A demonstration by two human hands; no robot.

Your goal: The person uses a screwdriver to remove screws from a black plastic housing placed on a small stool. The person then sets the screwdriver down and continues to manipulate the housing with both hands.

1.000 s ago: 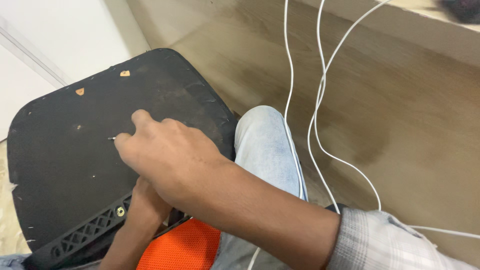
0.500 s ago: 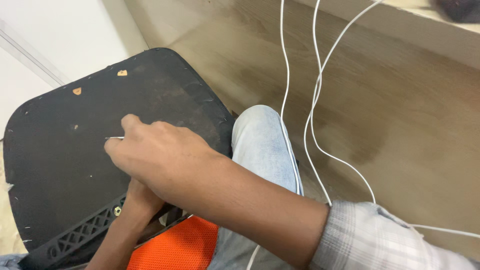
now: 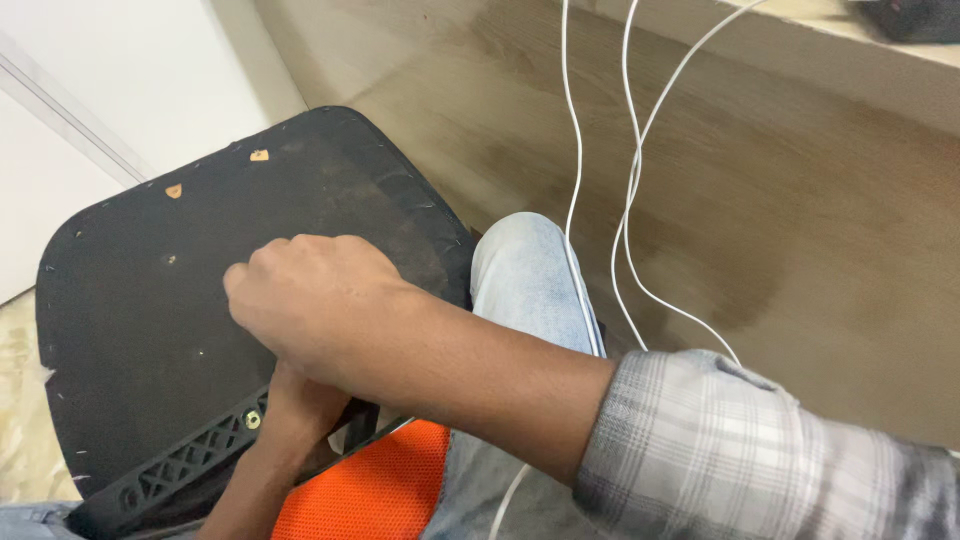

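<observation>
A black fabric-covered seat panel (image 3: pixel 130 290) lies across my lap, with small staples along its edge and two orange specks near the far edge. My right hand (image 3: pixel 310 310) rests on it with the fingers curled tight; the thin metal tool seen at its fingertips earlier is hidden under the fist. Beneath the right forearm, my left hand (image 3: pixel 300 405) lies against the panel's near edge beside a black plastic lattice piece (image 3: pixel 170 470). Its fingers are hidden.
An orange mesh surface (image 3: pixel 370 490) shows under the panel by my jeans-clad knee (image 3: pixel 525 280). White cables (image 3: pixel 575 200) hang down over the wooden floor (image 3: pixel 800 200) to the right. A white wall (image 3: pixel 100 80) stands at the left and a dark object (image 3: pixel 910 15) at the top right.
My right hand has slid a little to the left across the black panel. The thin metal tip seen at its fingers before is no longer visible.
</observation>
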